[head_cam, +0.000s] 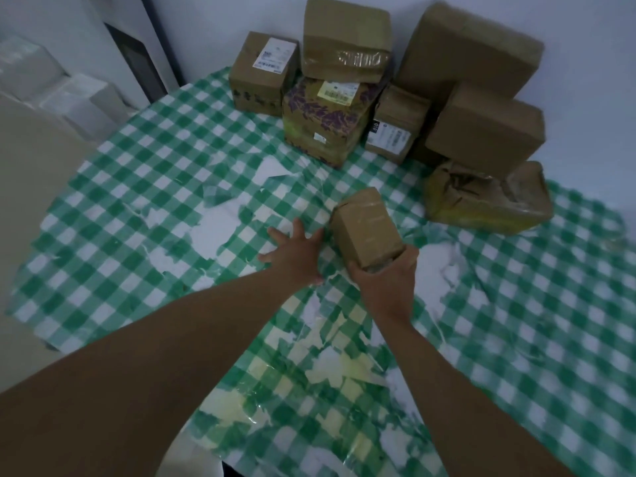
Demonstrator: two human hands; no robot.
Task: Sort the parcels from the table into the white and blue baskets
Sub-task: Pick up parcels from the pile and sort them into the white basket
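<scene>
A person's right hand (385, 273) grips the near end of a small brown parcel (366, 228), fingers curled around its lower corners, while the left hand (296, 249) rests beside it with fingers spread flat on the torn green-checked cloth of the tabletop (137, 187). The parcel, taped cardboard, looks stiff and light enough for one hand; glossy tape may be slick, so the bare card edges seem the safer hold. Farther back, a crumpled parcel (488, 197) looks softer and calls for support underneath. Beyond it a stack of boxes (347, 39) waits against the wall. No baskets are in view.
</scene>
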